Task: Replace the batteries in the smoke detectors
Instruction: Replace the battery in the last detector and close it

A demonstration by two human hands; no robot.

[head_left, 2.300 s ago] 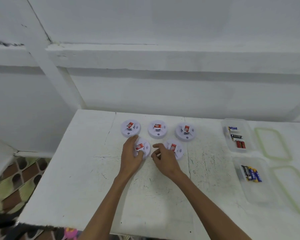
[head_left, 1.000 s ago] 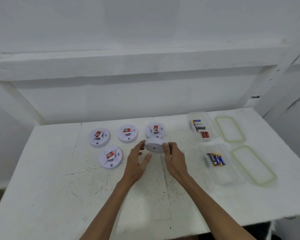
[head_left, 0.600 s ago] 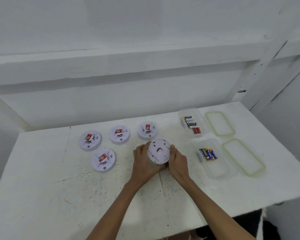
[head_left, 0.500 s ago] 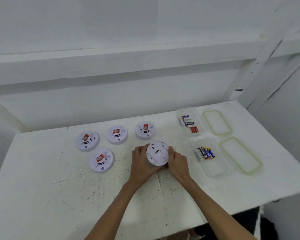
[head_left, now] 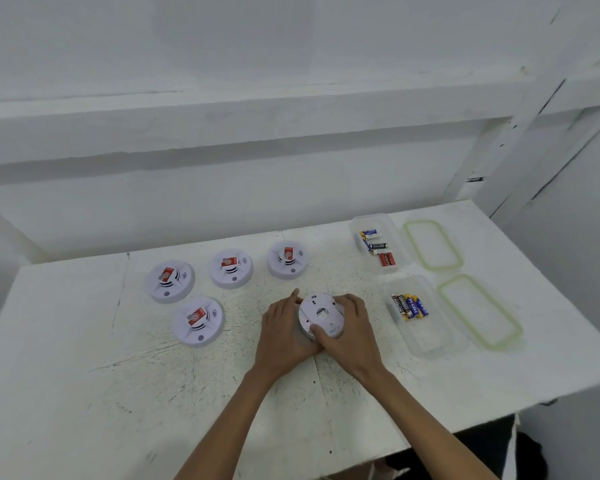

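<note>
Head view: a scuffed white tabletop is backed by a white wall. At its middle a detector, underside up, is gripped round the rim by the left hand and the right hand. Four other detectors lie to the left. Batteries are kept in tubs to the right.
</note>
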